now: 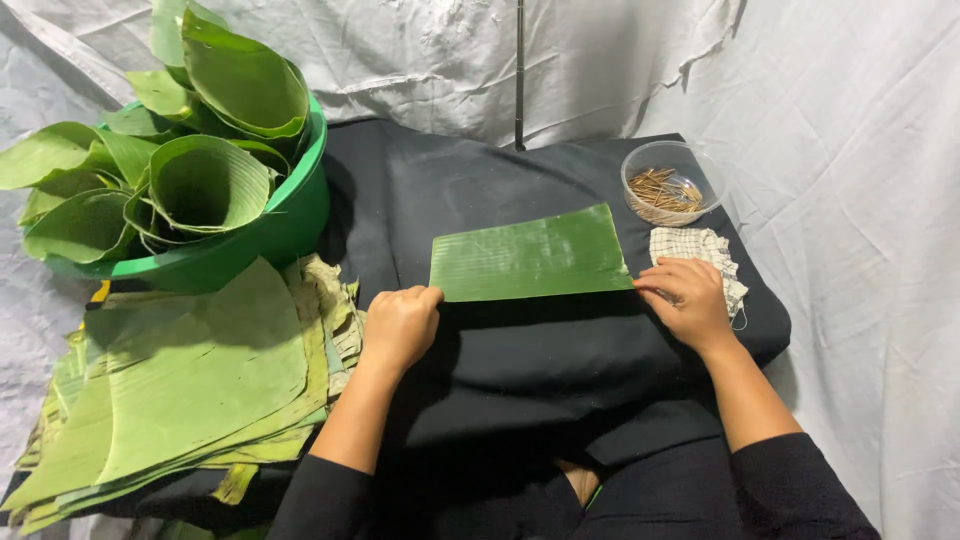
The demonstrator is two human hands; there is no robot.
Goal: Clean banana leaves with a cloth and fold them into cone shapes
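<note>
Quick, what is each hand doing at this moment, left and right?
Left hand: fingers curled, touching the near left corner of the banana leaf piece; a true grip cannot be told.
Right hand: fingers bent, at the leaf's near right corner.
</note>
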